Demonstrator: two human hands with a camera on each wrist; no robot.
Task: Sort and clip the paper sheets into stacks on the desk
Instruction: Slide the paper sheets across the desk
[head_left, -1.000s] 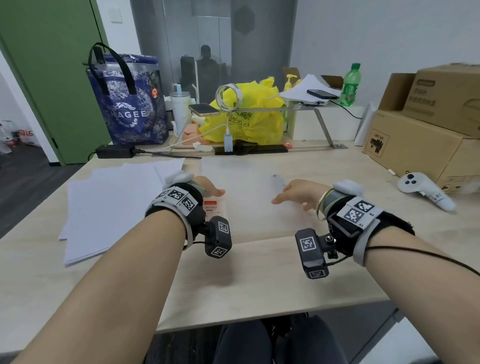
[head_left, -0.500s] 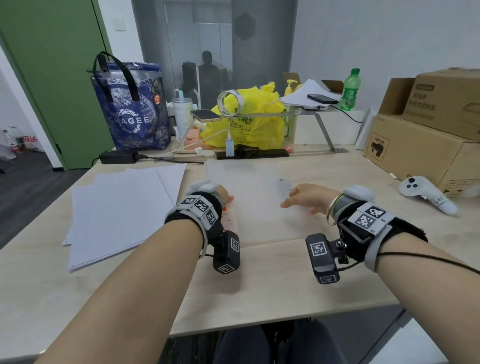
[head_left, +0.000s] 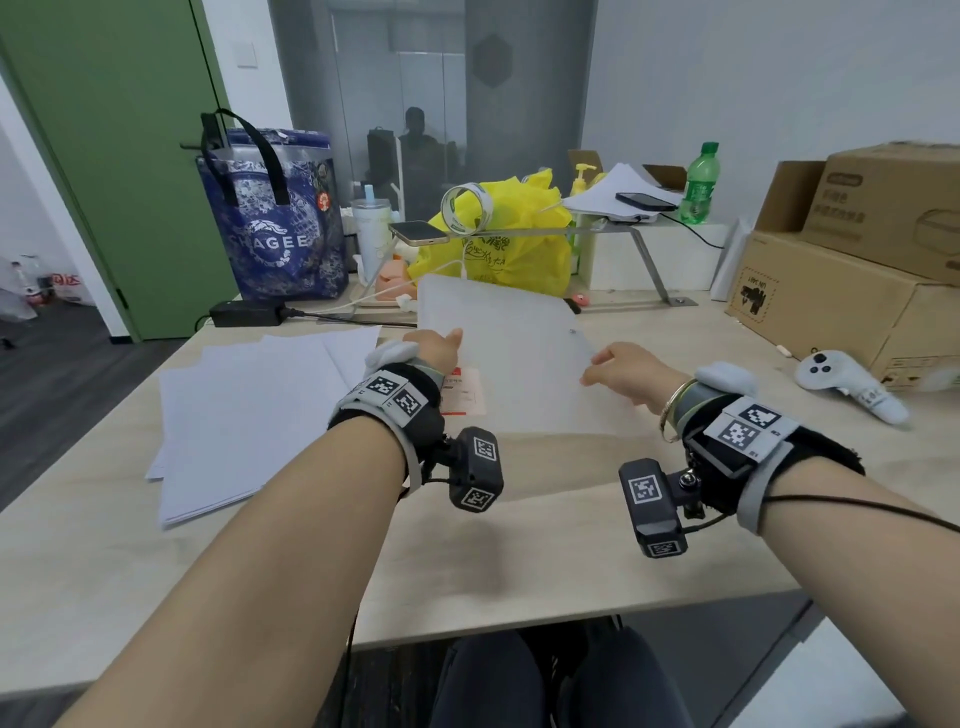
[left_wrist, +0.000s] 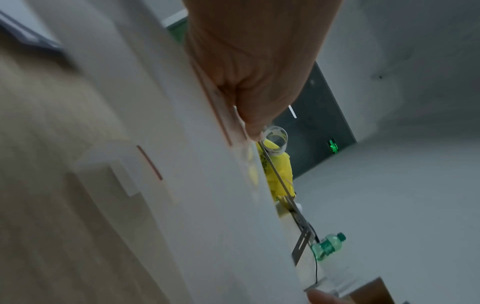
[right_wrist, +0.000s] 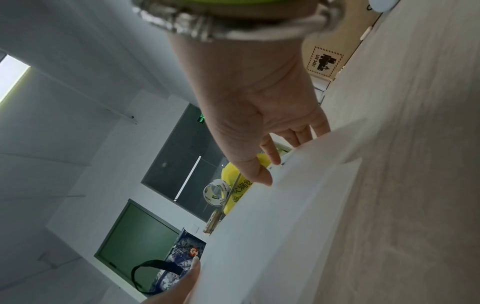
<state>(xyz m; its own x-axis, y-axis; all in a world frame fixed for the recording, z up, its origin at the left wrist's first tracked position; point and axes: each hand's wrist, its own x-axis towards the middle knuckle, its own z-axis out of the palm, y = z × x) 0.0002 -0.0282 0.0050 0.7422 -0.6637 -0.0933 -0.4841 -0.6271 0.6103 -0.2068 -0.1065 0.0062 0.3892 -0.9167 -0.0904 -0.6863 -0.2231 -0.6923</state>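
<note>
At centre frame, both hands, left hand (head_left: 434, 349) and right hand (head_left: 621, 370), gripped one raised paper stack (head_left: 511, 358), while loose sheets (head_left: 244, 410) at left remained unsorted.

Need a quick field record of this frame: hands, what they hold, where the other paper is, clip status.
left hand: grips left edge of held stack
right hand: grips right edge of held stack
held stack: white sheets, far edge tilted up off the desk
loose sheets: lying fanned on the desk, left of the left hand
clip: small metal bit near held stack's right edge, type unclear
</note>
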